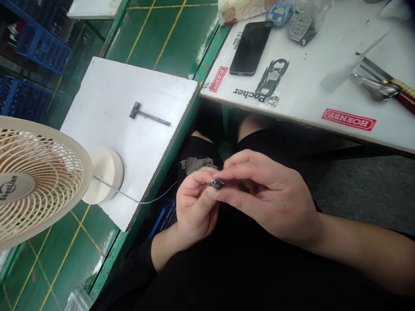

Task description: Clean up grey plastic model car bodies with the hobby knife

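Note:
My left hand (197,207) and my right hand (275,194) meet above my lap. A small dark, shiny part (217,184) is pinched between their fingertips. The thumb and fingers of my left hand close round it from one side, while the right thumb and forefinger press on it from the other. Fingers cover most of the part, so its kind cannot be made out. A grey, rough-looking patch (197,164) shows on the dark cloth over my leg, just beyond my left hand.
A fan (103,177) with a trailing cord stands on a white board at the left. On that board lies a hammer-shaped metal tool (151,115). The right table holds a phone (251,47), a black frame (272,77), a bagged part (303,26) and a metal tool (376,86).

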